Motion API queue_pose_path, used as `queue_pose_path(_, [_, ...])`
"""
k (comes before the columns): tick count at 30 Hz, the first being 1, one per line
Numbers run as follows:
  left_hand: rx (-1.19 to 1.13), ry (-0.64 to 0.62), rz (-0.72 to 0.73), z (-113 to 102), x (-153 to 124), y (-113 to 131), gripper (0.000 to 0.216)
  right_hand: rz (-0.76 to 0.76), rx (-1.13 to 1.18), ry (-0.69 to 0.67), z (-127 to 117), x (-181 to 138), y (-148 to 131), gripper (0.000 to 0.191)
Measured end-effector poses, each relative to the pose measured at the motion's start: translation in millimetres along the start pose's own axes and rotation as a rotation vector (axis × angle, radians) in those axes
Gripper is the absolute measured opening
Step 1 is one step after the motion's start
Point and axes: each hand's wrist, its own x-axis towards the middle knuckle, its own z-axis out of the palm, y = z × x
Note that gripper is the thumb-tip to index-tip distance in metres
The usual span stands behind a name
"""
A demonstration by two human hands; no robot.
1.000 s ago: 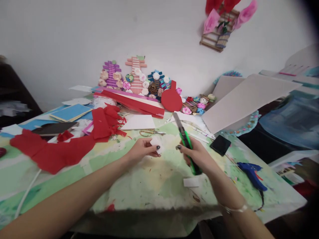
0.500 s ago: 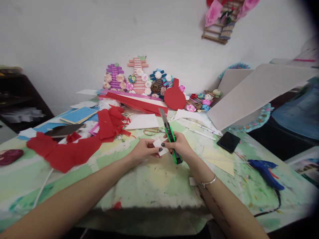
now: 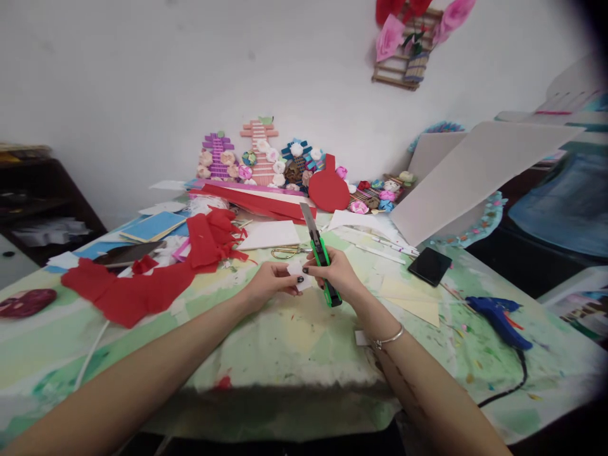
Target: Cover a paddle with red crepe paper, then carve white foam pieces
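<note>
Two hands meet over the table's (image 3: 285, 342) middle in the head view. My left hand (image 3: 268, 284) pinches a small white scrap (image 3: 300, 277) between thumb and fingertips, lifted just off the surface; I judge this leaves its edges free all round. My right hand (image 3: 342, 273) is closed round the green knife (image 3: 324, 266), just beside the scrap. The blade is extended and points up and away from me, which I judge keeps the edge off both wrists. Whether knife and scrap touch, I cannot tell. Scissors (image 3: 285, 252) lie just beyond the left hand. A phone (image 3: 430, 266) and a glue gun (image 3: 496, 311) lie right of the right hand, well apart from it. Red felt (image 3: 142, 288) lies left of the left hand.
</note>
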Motion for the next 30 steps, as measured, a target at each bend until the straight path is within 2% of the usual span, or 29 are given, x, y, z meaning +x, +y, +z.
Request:
queue_pose_path(4, [0.081,0.042,0.009,1.1,-3.0,2.4,0.024,-0.016,-0.142,0.053,1.1,0.6,6.2,0.029])
queue_pose_path(9, [0.135,0.078,-0.017,1.3,-4.0,3.2,0.023,-0.09,-0.288,0.061,2.7,-1.0,8.5,0.02])
queue_pose_path(15, [-0.034,-0.021,0.038,-1.7,-0.1,-1.8,0.025,-0.016,-0.059,0.045,0.9,-0.8,1.5,0.029])
queue_pose_path(22, [-0.087,-0.006,0.048,-3.0,2.7,-4.9,0.024,-0.032,0.092,0.028,0.3,2.4,6.8,0.032])
queue_pose_path(30, [-0.049,-0.028,0.048,-3.3,1.4,-2.5,0.024,-0.026,0.024,-0.055,1.9,-2.0,3.4,0.032])
